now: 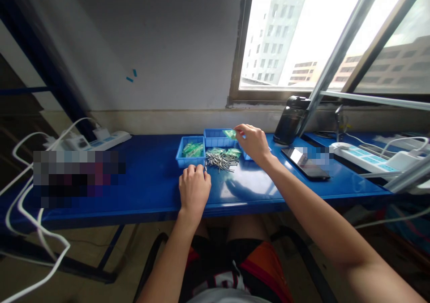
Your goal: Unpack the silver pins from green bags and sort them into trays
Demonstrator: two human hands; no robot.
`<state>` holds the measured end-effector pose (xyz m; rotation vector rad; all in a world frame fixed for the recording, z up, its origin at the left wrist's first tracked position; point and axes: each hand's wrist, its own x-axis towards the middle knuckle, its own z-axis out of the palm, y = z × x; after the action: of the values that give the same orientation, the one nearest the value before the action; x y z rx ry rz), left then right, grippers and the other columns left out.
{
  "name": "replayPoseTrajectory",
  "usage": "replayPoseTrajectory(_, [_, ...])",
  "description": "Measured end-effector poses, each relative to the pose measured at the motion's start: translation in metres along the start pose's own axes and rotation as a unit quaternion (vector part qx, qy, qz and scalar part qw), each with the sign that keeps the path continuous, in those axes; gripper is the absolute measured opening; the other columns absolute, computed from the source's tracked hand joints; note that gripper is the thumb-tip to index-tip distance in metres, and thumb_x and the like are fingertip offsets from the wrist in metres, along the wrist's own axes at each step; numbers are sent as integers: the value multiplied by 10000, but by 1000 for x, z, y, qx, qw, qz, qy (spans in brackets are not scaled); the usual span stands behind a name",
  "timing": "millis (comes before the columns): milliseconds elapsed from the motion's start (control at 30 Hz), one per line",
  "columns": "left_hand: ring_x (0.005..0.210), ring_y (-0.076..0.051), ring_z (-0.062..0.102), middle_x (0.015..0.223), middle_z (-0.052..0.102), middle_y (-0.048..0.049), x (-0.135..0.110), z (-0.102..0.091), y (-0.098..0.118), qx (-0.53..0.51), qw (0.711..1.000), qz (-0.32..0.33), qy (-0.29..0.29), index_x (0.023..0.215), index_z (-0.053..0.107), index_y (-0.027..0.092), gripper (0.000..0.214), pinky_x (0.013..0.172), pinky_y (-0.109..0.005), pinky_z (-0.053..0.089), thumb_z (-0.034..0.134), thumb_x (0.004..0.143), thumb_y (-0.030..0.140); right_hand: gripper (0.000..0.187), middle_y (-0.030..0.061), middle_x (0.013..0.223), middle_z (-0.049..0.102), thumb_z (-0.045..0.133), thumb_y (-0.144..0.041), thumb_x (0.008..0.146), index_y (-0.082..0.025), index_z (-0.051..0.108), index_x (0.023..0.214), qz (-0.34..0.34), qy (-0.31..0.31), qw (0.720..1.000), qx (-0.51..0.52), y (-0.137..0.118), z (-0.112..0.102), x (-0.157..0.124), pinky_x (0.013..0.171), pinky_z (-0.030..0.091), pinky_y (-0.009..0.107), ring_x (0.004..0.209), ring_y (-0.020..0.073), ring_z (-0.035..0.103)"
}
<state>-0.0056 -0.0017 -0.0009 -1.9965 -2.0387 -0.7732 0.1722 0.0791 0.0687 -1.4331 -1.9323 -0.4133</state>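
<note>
My right hand [253,142] is raised over the back blue bin [215,134], its fingertips pinched on a small green plastic packet [230,134]. My left hand [194,187] is closed just in front of the left blue bin [190,161], low over the table. At its fingertips shows a thin metal piece [205,165], too small to name exactly. Several green packets [192,149] lie inside the left bin. Beside it, a loose pile of thin metal pieces [221,160], like screws or pins, lies on the table. More green packets [233,152] rest behind the pile. A third blue bin [247,156] is mostly hidden by my right hand.
On the right of the blue table [151,177] lie a dark phone [306,163] and a white power strip [364,158]. A black bottle [290,120] stands by the window. Another power strip [112,140] with white cables sits at left, near a blurred-out patch.
</note>
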Motion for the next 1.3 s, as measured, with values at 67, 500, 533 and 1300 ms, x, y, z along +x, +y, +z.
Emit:
replayPoseTrajectory(67, [881, -249, 559, 908, 627, -85, 0, 1, 1, 12, 1000, 3, -18, 920, 631, 182, 228, 734, -348, 433, 420, 857, 243, 192, 44, 783, 690, 485, -204, 825, -179, 652, 916, 35, 15, 992, 117, -1, -7, -19, 682, 465, 257, 725, 173, 643])
replayPoseTrajectory(500, [909, -268, 561, 960, 631, -109, 3, 0, -4, 37, 999, 7, -34, 1014, 621, 159, 268, 737, -352, 445, 407, 869, 231, 124, 23, 735, 632, 456, -294, 814, -199, 503, 878, 173, -154, 891, 390, -1, 10, -99, 469, 480, 222, 651, 166, 625])
replayPoseTrajectory(533, [912, -268, 558, 955, 632, -107, 2, 0, -2, 38, 999, 11, -35, 1001, 625, 162, 264, 737, -351, 444, 404, 870, 226, 120, 19, 722, 627, 453, -289, 815, -202, 496, 887, 170, -155, 894, 385, -2, 10, -99, 476, 477, 224, 646, 164, 620])
replayPoseTrajectory(1300, [730, -172, 605, 790, 673, -25, 10, 6, -8, -352, 926, 20, -136, 858, 618, 199, 250, 687, -261, 442, 520, 801, 422, 198, -6, 648, 545, 424, -255, 853, -170, 597, 901, 78, -163, 892, 415, -14, 7, -93, 529, 423, 219, 549, 104, 498])
